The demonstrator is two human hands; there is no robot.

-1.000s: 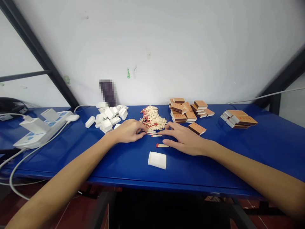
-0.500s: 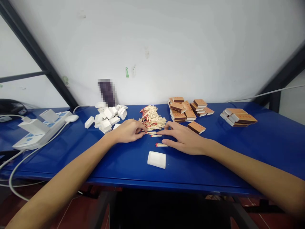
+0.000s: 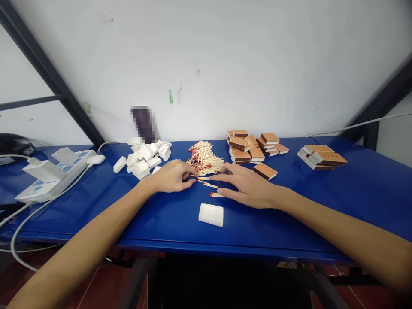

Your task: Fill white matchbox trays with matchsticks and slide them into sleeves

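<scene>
Left hand (image 3: 175, 177): thumb and index curled close together at the head ends of the loose matches (image 3: 210, 185); pinched or just touching, cannot tell.
Right hand (image 3: 244, 184): loose, fingers spread, thumb and index well apart; index tip by tail ends of the loose matches, thumb tip at the small match bundle (image 3: 216, 195).
Loose matches: few, between the hands, heads left; exact count unclear.
Match bundle: 1, few sticks, nearer the front edge.
Match heap (image 3: 206, 155): 1, behind the hands, too many to count.
Near white tray (image 3: 211, 214): 1, flat on blue table (image 3: 154, 219), front of bundle; which side up unclear.
White tray heap (image 3: 144, 159): 10+, overlapping, insides unclear; 1 more just left.
Matchbox pile (image 3: 255, 154): many, overlapping, contents hidden.
Single matchbox (image 3: 265, 171): 1, front of pile.
Right matchbox stack (image 3: 325, 156): at least 4, white ends showing.
</scene>
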